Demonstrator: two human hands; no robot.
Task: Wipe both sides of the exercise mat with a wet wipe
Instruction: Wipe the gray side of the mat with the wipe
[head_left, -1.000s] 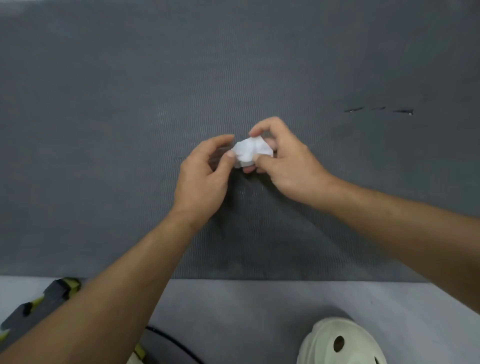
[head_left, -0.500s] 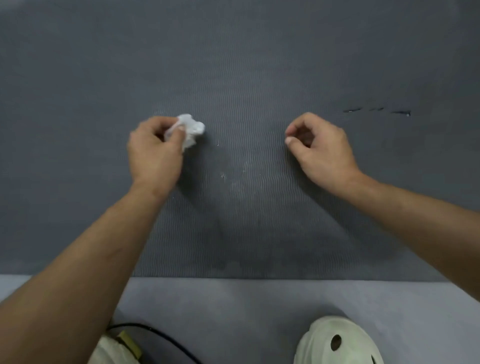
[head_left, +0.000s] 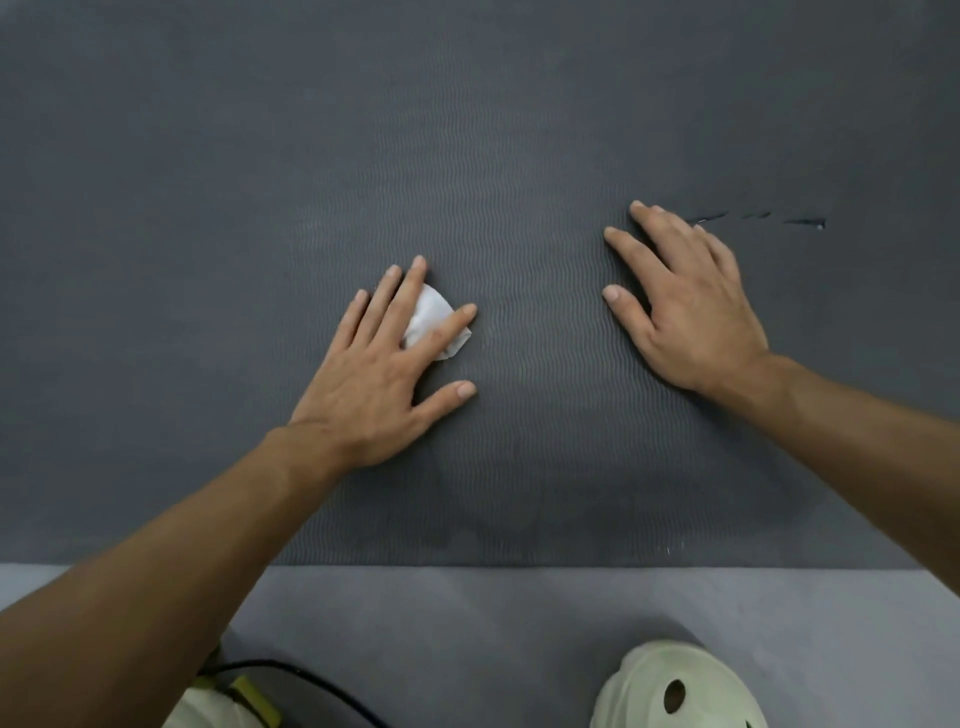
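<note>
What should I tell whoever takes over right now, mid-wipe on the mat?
Left hand: fingers straight, pressing the crumpled wipe onto the mat.
Right hand: flat on the mat, holding nothing.
Done: a darker, possibly damp patch near the mat's front edge.
To do: the rest of this face, then the other side; whether the mat was already flipped cannot be told.

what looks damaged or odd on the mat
Three short dark marks in a row on the mat, just beside the right hand. They look like small cuts or tears in its surface; I cannot tell which. Nothing else stands out.
</note>
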